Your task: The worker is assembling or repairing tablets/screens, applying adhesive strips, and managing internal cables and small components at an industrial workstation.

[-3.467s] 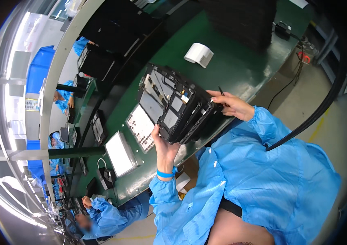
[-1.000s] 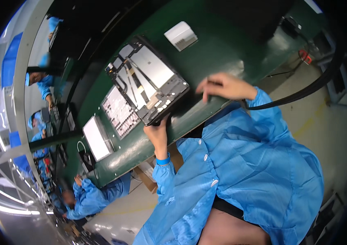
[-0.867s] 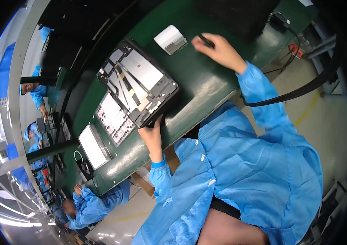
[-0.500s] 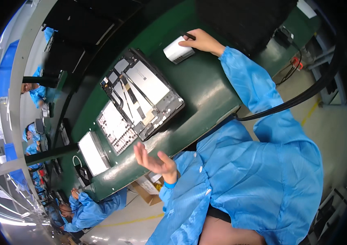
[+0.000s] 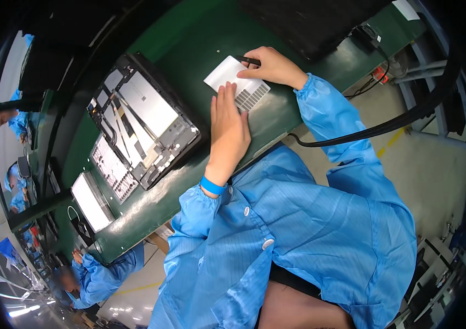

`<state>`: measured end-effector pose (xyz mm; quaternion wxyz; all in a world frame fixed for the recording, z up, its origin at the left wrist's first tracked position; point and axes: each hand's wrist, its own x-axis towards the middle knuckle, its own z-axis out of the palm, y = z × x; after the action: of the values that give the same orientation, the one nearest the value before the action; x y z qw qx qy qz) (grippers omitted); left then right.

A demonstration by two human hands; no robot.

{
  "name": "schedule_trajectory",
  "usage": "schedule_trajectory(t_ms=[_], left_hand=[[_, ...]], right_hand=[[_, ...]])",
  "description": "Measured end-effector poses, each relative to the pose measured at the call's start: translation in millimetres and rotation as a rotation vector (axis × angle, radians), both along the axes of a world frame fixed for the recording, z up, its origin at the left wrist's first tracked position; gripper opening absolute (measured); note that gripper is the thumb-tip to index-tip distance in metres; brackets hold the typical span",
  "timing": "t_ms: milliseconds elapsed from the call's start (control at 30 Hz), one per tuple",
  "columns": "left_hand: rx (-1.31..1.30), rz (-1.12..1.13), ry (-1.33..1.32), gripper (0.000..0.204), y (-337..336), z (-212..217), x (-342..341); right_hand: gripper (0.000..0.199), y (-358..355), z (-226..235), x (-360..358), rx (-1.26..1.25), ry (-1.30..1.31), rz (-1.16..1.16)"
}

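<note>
A white sheet (image 5: 226, 71) with rows of small grey labels lies on the green workbench. My left hand (image 5: 229, 122) rests on its near edge, fingers stretched out, wrist in a blue band. At the sheet's far right side, my right hand (image 5: 270, 67) is closed round a slim black pen-like tool (image 5: 248, 60), and its thumb touches the sheet. I cannot make out the tool's tip. Left of my hands sits an opened flat electronic device (image 5: 148, 104) with a black frame, silver plates and strip cables showing inside.
Beside the device lies a white tray (image 5: 113, 170) with rows of small dark parts. Farther left is a white flat box (image 5: 91, 202). A thick black cable (image 5: 375, 130) crosses near my right arm. A co-worker in blue (image 5: 107, 274) sits at the lower left.
My left hand has moved up and right from the bench front onto the sheet. The sheet was curled up in my right hand and now lies flatter. My view has shifted rightward.
</note>
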<state>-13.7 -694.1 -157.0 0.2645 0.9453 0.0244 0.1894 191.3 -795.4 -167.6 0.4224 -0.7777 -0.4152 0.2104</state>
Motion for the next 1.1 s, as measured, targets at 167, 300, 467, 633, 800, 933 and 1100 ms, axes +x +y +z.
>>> schedule_trajectory(t_ms=[167, 300, 467, 633, 800, 933, 1100], left_hand=[[-0.017, 0.042, 0.068, 0.056, 3, -9, 4], [-0.012, 0.085, 0.079, 0.057, 5, -11, 6], [0.018, 0.119, 0.103, 0.061, 5, -12, 8], [0.027, 0.129, 0.083, 0.062, 4, -13, 9], [0.041, 0.138, 0.092, 0.061, 4, -15, 9], [-0.018, 0.149, 0.090, 0.058, 5, -17, 9], [-0.030, 0.158, 0.097, 0.057, 5, -15, 10]], right_hand=[[0.032, -15, -6, 7, 0.398, -0.104, -0.222], [0.056, -14, 5, 9, 0.565, 0.003, -0.137], [0.058, -20, 5, 8, 0.163, 0.442, -0.005], [0.038, -23, 5, 14, 0.160, 0.466, 0.053], [0.022, -24, -2, 20, 0.261, 0.642, 0.115], [0.019, -21, -4, 17, 0.260, 0.622, 0.185], [0.011, -16, -1, 2, 0.265, 0.262, 0.069]])
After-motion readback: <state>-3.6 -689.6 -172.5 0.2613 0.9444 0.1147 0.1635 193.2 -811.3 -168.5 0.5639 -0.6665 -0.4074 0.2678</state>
